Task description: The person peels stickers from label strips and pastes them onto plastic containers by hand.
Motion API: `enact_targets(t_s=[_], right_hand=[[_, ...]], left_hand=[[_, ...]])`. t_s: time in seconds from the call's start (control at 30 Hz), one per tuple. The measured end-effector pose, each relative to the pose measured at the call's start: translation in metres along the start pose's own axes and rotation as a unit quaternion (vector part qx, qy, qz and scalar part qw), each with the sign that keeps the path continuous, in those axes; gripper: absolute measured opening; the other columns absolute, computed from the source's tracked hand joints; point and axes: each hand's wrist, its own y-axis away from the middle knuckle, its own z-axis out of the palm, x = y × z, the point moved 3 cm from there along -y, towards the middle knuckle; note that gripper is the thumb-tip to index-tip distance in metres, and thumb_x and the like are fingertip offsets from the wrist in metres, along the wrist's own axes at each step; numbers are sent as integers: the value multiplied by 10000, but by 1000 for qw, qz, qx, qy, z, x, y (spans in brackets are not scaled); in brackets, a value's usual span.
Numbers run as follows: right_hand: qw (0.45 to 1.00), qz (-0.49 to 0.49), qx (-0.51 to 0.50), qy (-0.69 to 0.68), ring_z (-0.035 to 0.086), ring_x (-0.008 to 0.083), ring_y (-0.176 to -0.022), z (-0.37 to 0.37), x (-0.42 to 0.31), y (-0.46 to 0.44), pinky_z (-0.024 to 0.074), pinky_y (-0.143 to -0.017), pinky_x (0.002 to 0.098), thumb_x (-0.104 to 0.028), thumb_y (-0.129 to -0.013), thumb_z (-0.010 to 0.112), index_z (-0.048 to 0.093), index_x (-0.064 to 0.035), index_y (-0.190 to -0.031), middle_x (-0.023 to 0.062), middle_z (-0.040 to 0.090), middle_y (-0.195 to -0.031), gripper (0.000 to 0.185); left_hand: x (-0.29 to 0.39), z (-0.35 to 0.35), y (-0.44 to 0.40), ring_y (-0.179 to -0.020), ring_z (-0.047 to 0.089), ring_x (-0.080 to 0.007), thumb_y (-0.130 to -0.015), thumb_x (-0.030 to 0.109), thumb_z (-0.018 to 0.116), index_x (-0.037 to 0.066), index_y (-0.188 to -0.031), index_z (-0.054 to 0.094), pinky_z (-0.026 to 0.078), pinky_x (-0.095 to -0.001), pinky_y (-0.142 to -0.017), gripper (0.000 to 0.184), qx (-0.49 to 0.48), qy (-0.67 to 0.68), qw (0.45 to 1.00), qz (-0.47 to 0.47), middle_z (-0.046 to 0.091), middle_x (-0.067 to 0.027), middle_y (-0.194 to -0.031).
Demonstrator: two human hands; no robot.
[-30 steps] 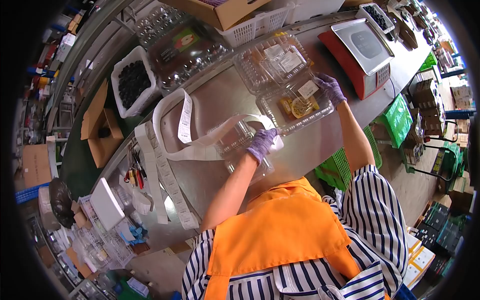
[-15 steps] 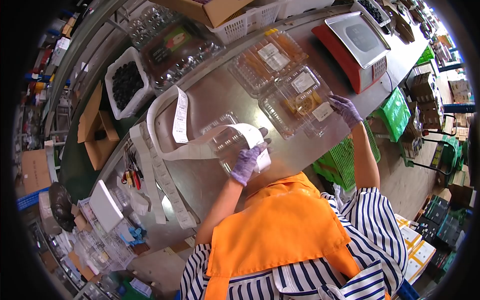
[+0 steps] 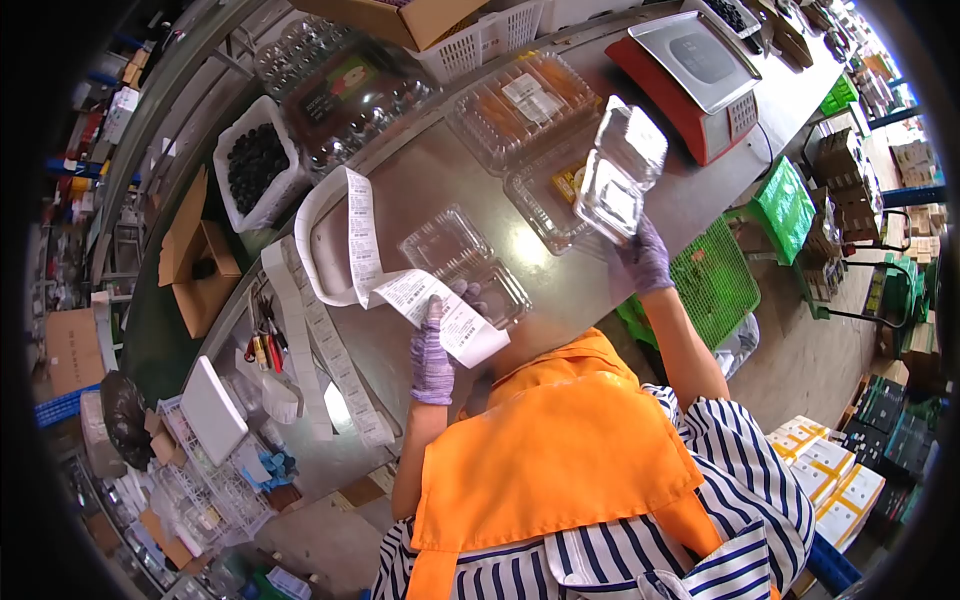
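Note:
My left hand (image 3: 434,350), in a purple glove, is closed on the end of a long white label strip (image 3: 407,298). Under and beside the strip lies an open, empty clear container (image 3: 447,243) on the metal table (image 3: 400,190). My right hand (image 3: 645,258), gloved too, grips the lower edge of a clear plastic container (image 3: 615,180), tilted up with its lid open. Behind it, another clear container (image 3: 545,200) with something yellow inside rests on the table. Farther back sits a closed container (image 3: 527,100) with orange contents and a white label.
A red scale (image 3: 660,105) with a metal tray stands at the back right. At the left are a white basket of dark fruit (image 3: 262,165), a cardboard box (image 3: 200,270), pliers (image 3: 268,345) and more label strips (image 3: 340,370). A green crate (image 3: 715,280) is below the table edge.
My left hand has moved left and down with the strip's end. My right hand has lifted a clear container off the one with yellow contents and tilted it up.

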Motion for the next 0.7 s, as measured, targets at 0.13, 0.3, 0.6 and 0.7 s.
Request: enact_targets(t_s=[0.13,0.3,0.6,0.7], right_hand=[[993,6,-43,112,584,139,-664,32,24,0,521,-559,251,-84,-852,519,470,-29,-1162,71,601,-890,319],[964,-63,-44,253,577,161,-742,48,35,7,522,-651,264,-20,-801,575,468,-1,-1128,84,572,-908,344],[982,-189,11,18,554,147,-765,38,23,30,502,-676,262,18,-838,489,484,-37,-1081,65,542,-930,249],[975,-211,71,-10,562,173,-761,24,25,8,508,-654,276,43,-805,520,469,-34,-1041,78,542,-921,253]], left_hand=[[7,-22,5,-887,571,-145,-870,293,524,18,-1196,449,484,-264,-755,433,110,-140,980,87,582,-81,-1059],[20,-29,16,-729,580,-95,-819,259,618,46,-1089,535,483,-230,-607,353,186,-204,952,132,600,-24,-924],[20,-60,29,-757,575,-94,-829,244,604,34,-1096,525,481,-224,-627,349,202,-255,939,113,599,-29,-911],[17,-64,27,-705,553,-93,-814,286,624,3,-1049,556,469,-241,-604,374,180,-232,946,140,593,-34,-873]])
